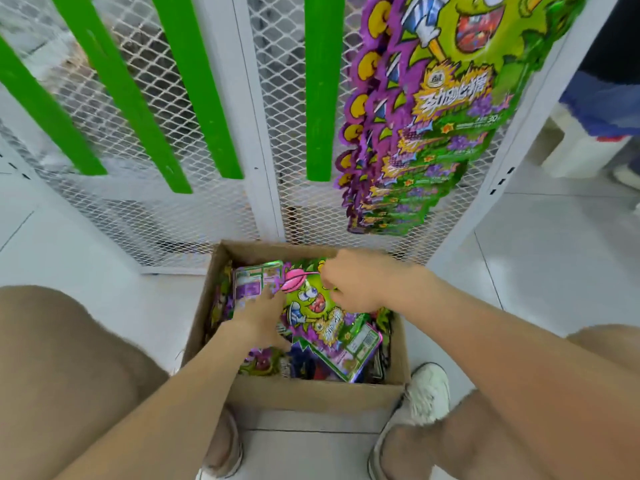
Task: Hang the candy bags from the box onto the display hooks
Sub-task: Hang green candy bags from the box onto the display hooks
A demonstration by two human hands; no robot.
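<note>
right hand (349,282) pinched top edge of glossy green-and-purple candy bag (322,318), bag lay in brown cardboard box (311,393). left hand (258,315) on pile, grip unclear. Risk: slick neighbouring bags snagging, spilling out.

Clothing: beige fabric with a slightly fuzzy surface covers the left leg (69,358) and the right leg (519,431). Footwear: white lace-up sneakers. The right shoe (427,386) shows off-white laces and a thick pale sole. The left shoe (225,445) is blurred, only its side and white sole edge discernible. Left hand (258,317), right hand (349,285) and both forearms are bare.
</note>
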